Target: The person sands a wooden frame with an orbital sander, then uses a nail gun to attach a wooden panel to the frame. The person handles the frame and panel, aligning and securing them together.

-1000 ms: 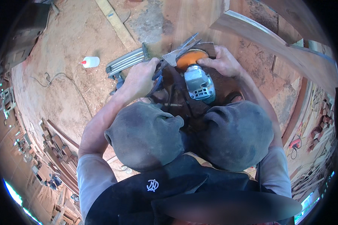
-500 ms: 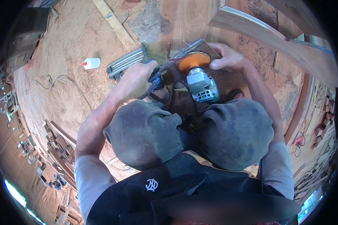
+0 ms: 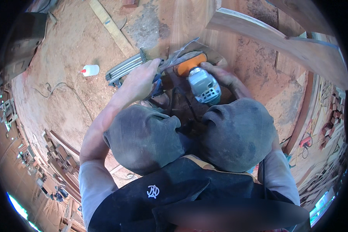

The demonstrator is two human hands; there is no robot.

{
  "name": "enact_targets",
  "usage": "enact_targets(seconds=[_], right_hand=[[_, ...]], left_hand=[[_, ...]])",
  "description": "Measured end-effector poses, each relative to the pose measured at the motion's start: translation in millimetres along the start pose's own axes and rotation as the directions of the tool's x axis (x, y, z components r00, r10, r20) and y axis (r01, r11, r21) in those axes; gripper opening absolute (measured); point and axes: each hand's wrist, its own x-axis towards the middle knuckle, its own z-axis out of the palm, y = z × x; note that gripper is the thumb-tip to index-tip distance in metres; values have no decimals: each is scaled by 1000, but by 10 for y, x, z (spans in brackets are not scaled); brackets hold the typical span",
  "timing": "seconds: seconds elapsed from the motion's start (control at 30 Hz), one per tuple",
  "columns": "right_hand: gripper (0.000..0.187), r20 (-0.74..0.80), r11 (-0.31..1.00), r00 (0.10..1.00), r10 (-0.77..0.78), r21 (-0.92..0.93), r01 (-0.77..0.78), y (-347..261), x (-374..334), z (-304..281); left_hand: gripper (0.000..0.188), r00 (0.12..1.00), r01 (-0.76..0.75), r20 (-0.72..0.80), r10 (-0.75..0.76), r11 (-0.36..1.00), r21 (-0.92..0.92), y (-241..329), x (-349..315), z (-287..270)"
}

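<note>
Between my knees stands a power sander (image 3: 205,86) with a grey-teal body, its round orange backing pad (image 3: 191,63) turned upward and away from me. Along the pad's far side runs a thin dark sheet (image 3: 180,58), seen nearly edge-on and blurred. My right hand (image 3: 222,75) is closed at the right edge of the pad, thumb against it; its other fingers are partly hidden. Left of the pad, my left hand (image 3: 142,78) is wrapped round a dark blue handled tool (image 3: 157,88), mostly covered by the hand. The tool's front end reaches toward the sheet.
A grey ribbed metal piece (image 3: 123,69) lies left of my left hand, near a white bottle (image 3: 91,70) with a red tip. A cable (image 3: 67,86) loops over the dusty floor. Curved wooden boards (image 3: 255,33) stand at far right; wood offcuts (image 3: 62,154) are piled at left.
My right hand has moved left and closer to the pad, its forearm drawn in. The pad and sheet have tilted and shifted left. My left hand keeps its grip on the blue tool.
</note>
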Motion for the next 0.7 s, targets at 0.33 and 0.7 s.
enact_targets(seconds=[0.33, 0.7], right_hand=[[31, -58, 972, 990, -127, -205, 113, -115, -65, -38], [31, -41, 945, 981, -191, -277, 172, 50, 148, -121]], left_hand=[[48, 970, 145, 188, -158, 986, 80, 96, 85, -97], [45, 916, 329, 275, -293, 940, -95, 52, -131, 20]])
